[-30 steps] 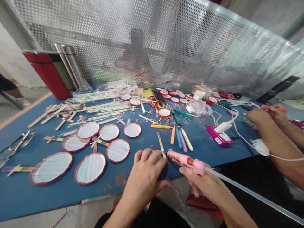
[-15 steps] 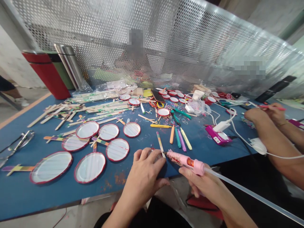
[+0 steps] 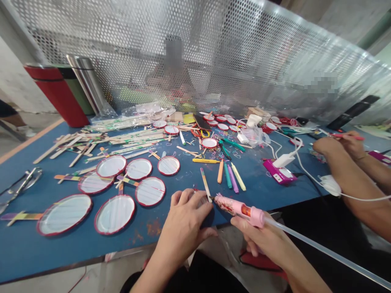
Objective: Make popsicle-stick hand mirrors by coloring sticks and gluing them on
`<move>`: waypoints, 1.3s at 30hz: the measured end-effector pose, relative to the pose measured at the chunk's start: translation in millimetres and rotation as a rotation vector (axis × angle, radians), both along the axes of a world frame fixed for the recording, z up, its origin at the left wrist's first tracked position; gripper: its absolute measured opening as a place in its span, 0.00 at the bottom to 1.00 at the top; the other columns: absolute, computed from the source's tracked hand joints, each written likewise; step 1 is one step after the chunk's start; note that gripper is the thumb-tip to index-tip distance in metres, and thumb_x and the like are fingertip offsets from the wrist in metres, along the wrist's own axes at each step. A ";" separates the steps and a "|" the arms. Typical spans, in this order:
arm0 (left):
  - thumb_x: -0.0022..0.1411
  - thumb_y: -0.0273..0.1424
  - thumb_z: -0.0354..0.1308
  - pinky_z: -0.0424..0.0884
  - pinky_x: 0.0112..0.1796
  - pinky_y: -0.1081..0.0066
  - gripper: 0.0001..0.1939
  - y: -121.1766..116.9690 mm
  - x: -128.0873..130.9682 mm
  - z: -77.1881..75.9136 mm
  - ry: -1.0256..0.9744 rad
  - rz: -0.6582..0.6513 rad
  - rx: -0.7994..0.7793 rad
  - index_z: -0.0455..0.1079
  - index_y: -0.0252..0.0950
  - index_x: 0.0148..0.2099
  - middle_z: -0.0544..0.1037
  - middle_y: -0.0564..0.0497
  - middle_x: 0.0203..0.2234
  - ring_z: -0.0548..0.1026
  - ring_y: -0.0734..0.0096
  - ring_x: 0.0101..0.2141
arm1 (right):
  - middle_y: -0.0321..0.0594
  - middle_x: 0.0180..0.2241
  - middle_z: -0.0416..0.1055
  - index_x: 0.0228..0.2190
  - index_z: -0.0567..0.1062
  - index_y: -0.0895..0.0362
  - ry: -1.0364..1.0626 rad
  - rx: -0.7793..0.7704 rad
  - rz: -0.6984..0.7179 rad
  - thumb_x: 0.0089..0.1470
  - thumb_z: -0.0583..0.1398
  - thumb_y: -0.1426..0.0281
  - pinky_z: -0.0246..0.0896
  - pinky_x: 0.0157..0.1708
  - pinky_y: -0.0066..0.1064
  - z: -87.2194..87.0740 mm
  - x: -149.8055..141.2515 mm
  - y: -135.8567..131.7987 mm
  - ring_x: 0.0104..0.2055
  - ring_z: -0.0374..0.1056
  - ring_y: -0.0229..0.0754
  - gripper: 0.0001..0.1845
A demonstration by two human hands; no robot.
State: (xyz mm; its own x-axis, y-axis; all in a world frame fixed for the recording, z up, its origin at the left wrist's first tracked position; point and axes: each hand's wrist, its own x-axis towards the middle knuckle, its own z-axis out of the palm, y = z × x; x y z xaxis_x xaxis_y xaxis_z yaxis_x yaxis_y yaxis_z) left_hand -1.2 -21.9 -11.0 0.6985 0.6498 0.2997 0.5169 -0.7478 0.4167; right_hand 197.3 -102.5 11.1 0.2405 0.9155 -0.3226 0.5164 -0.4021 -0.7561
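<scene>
Pointing toward the table's (image 3: 76,249) far edge, the stick (image 3: 205,183) lies nearest the left hand (image 3: 186,221), grip unclear, the right hand (image 3: 264,236) clasping a glue gun (image 3: 235,207).

Pretty workshop-looking spot tbh: wide blue-topped table (image 3: 70,256) with a tan strip down its left edge, and right behind it a tall silvery perforated metal screen (image 3: 122,36) running across the back, with bright glare patches on it. Off left there's a pale blotchy wall (image 3: 10,69) and a bare grey floor (image 3: 39,116). Upper right is a dull grey wall (image 3: 342,16) plus a slanting muted-green pipe (image 3: 376,30), kinda blurry
</scene>
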 end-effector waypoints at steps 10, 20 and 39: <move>0.54 0.43 0.68 0.58 0.49 0.53 0.22 0.2 0.0 -0.2 -0.012 0.004 0.016 0.69 0.44 0.48 0.73 0.51 0.53 0.65 0.53 0.51 | 0.27 0.10 0.59 0.47 0.77 0.59 0.013 -0.081 -0.028 0.54 0.59 0.58 0.53 0.14 0.21 23.7 -10.1 -1.2 0.13 0.56 0.32 0.24; 0.52 0.43 0.70 0.58 0.49 0.53 0.23 0.7 0.8 -1.3 -0.008 0.006 0.027 0.70 0.44 0.48 0.74 0.51 0.53 0.65 0.52 0.51 | 0.28 0.10 0.59 0.48 0.77 0.60 0.011 -0.077 0.034 0.55 0.58 0.58 0.54 0.14 0.20 22.3 -8.2 -3.7 0.13 0.57 0.32 0.24; 0.52 0.43 0.70 0.58 0.49 0.53 0.23 0.3 0.4 -2.1 -0.015 0.011 0.022 0.69 0.44 0.47 0.74 0.51 0.53 0.66 0.52 0.52 | 0.28 0.11 0.59 0.45 0.78 0.60 0.016 -0.065 0.008 0.55 0.59 0.57 0.54 0.14 0.21 13.8 -5.2 -7.2 0.13 0.57 0.32 0.23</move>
